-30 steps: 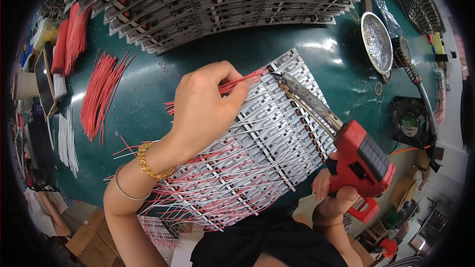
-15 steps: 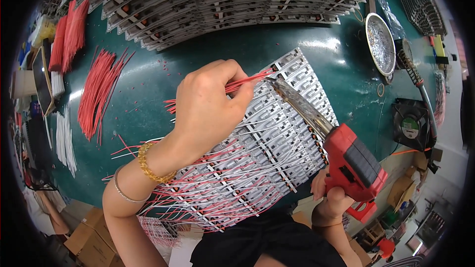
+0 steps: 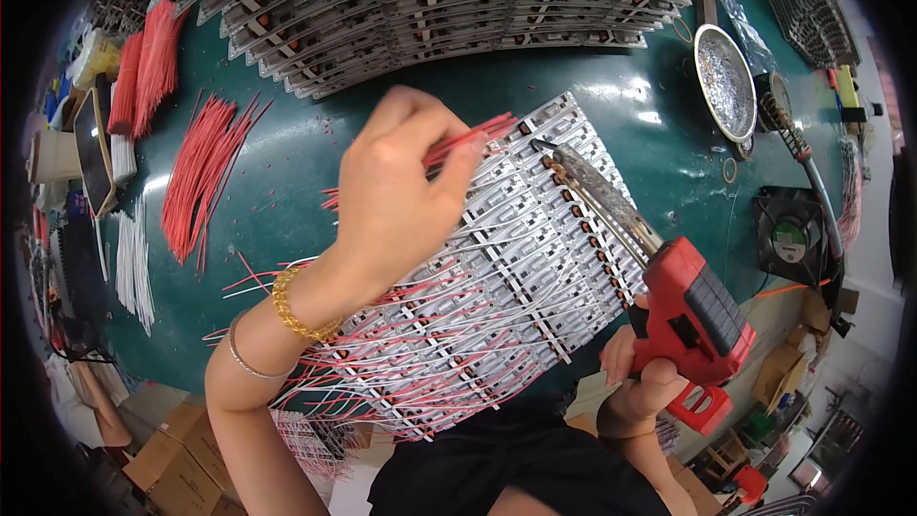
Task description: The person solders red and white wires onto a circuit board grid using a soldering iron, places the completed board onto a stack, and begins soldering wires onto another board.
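My left hand (image 3: 394, 193) pinches a small bundle of red wires (image 3: 495, 128), whose ends stick out past the thumb and finger over the upper corner of a panel of small silver circuit boards (image 3: 535, 253). Many red and white wires trail from the panel's lower left part. My right hand (image 3: 642, 380) grips a red soldering gun (image 3: 695, 311) with a dark pad on its side. The gun's dark tip is near the panel's top edge, a short gap from the wire ends. Part of the panel lies hidden under my left hand and wrist.
Loose red wires (image 3: 199, 182) and white wires (image 3: 134, 263) lie on the green table (image 3: 287, 148) at left. Stacked panels (image 3: 420, 14) stand along the back. A round metal dish (image 3: 728, 81), a coiled soldering-iron holder (image 3: 778, 115) and a black fan (image 3: 793, 237) are at right.
The soldering gun's tip has drawn a little to the right, away from the wire ends. My left hand has moved slightly left with the red wires, off the board's edge.
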`<state>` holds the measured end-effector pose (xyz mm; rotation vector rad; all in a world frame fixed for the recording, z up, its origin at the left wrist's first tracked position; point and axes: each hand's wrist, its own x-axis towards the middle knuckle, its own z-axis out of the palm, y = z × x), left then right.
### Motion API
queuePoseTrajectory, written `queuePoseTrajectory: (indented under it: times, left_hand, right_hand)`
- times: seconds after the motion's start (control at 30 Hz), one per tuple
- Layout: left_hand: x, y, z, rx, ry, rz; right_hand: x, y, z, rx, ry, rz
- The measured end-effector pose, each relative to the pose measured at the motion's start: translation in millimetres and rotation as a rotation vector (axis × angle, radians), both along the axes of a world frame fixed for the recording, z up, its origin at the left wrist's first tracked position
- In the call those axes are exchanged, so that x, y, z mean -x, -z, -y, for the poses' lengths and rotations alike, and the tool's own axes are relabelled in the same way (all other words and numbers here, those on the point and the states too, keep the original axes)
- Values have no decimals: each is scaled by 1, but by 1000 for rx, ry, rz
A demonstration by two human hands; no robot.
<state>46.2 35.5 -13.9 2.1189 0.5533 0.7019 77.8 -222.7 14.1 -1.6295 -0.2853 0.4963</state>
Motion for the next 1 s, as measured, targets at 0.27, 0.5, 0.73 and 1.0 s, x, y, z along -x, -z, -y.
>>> queuePoseTrajectory:
  times: [0.27,0.5,0.73,1.0]
  left_hand:
    - [5,-5,9,94,104,-214]
    - [2,-3,4,121,125,-170]
    - [2,-5,0,194,150,-206]
    - [1,-5,1,140,138,-199]
  right_hand:
    - [3,2,11,-50,1,-40]
    - [3,4,12,35,1,-46]
    - [4,14,24,60,10,-40]
    - [6,20,38,88,24,24]
